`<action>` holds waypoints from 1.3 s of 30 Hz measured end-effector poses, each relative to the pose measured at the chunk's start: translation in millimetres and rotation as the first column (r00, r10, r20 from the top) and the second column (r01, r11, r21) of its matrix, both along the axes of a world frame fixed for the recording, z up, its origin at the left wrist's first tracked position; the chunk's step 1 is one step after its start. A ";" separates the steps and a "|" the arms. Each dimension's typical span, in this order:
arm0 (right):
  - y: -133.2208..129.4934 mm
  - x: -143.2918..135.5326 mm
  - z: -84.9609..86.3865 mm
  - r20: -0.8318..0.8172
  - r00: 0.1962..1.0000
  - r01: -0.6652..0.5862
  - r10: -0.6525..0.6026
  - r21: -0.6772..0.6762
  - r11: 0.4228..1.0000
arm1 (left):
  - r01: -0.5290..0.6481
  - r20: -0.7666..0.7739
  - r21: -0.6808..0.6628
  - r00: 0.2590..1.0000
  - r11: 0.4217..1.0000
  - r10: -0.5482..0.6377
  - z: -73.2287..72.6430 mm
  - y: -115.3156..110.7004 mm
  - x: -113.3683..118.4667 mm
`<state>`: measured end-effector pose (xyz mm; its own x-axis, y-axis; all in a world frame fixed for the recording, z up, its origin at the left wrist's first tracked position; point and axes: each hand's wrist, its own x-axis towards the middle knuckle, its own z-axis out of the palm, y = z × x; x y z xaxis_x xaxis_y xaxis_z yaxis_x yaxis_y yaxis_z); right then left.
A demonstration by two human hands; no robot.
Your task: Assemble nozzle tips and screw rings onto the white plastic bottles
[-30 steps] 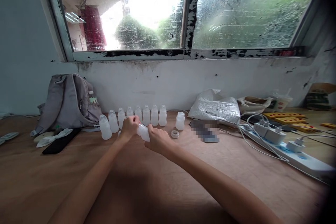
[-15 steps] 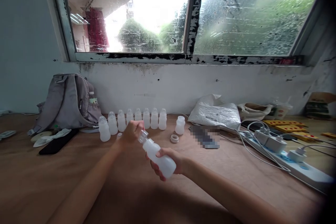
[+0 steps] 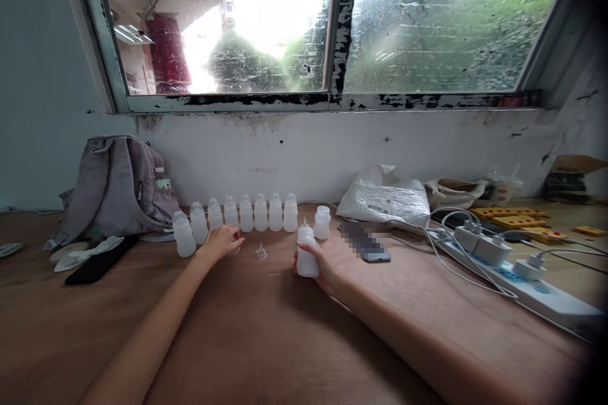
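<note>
My right hand [image 3: 313,258] is wrapped round a frosted white bottle [image 3: 308,262], upright at the right of centre, with a pointed clear teat [image 3: 305,226] at its top. My left hand [image 3: 222,242] is low over the table at centre-left, its thumb and finger apart above a small clear piece [image 3: 236,250], partly hidden by the fingers. Between the hands lies a clear cone-shaped piece [image 3: 261,252] with a round base. Several frosted bottles with clear caps [image 3: 261,215] stand in a row behind. An uncapped bottle [image 3: 322,224] stands just behind my right hand.
A grey backpack [image 3: 114,183], a black phone-like object [image 3: 97,266] and a white tissue [image 3: 88,254] are at the left. At the right are a silver bag [image 3: 387,197], a partly blurred phone [image 3: 377,252], a power strip [image 3: 536,291] with cables and yellow blocks [image 3: 515,218].
The bottle has moved back and right and now stands upright, its teat exposed. My left hand has moved left and down, away from it, and its fingers have spread. The cone-shaped piece is now visible.
</note>
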<state>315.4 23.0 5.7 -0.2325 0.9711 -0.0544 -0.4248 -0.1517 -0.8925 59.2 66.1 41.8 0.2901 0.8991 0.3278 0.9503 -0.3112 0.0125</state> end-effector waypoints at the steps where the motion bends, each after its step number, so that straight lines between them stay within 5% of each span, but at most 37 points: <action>1: 3.0 3.0 -1.3 -0.013 1.000 0.006 -0.006 -0.021 1.000 | 0.010 -0.016 -0.018 1.000 1.000 -0.010 -2.8 1.6 -0.9; 9: 2.0 2.0 -4.4 0.035 0.995 -0.089 0.089 0.009 0.996 | -0.003 -0.096 -0.026 0.995 1.000 0.001 -11.6 5.2 -4.4; 12: -1.2 0.1 -2.3 0.056 0.984 -0.169 0.168 0.006 0.986 | 0.024 -0.099 0.151 0.995 0.988 -0.009 0.2 -7.2 11.1; 16: -4.2 1.6 5.1 -0.026 0.899 -0.437 0.437 -0.081 0.896 | 0.274 -0.221 0.405 0.955 0.872 -0.198 20.7 -35.8 46.9; 19: -11.6 1.0 11.4 -0.058 0.774 -0.633 0.631 -0.091 0.768 | 0.485 -0.327 0.365 0.866 0.795 -0.379 23.0 -52.0 70.4; 23: -24.2 -0.1 18.9 0.035 0.675 -0.725 0.737 -0.156 0.671 | 0.533 -0.280 0.182 0.833 0.826 -0.476 11.5 -56.4 80.7; 27: -26.0 3.2 26.7 0.115 0.628 -0.739 0.770 -0.225 0.636 | 0.494 -0.196 0.067 0.858 0.867 -0.474 9.6 -57.0 78.3; 39: -26.1 7.4 41.0 0.138 0.554 -0.783 0.821 -0.249 0.570 | 0.471 -0.129 0.033 0.876 0.881 -0.464 34.2 -76.2 82.9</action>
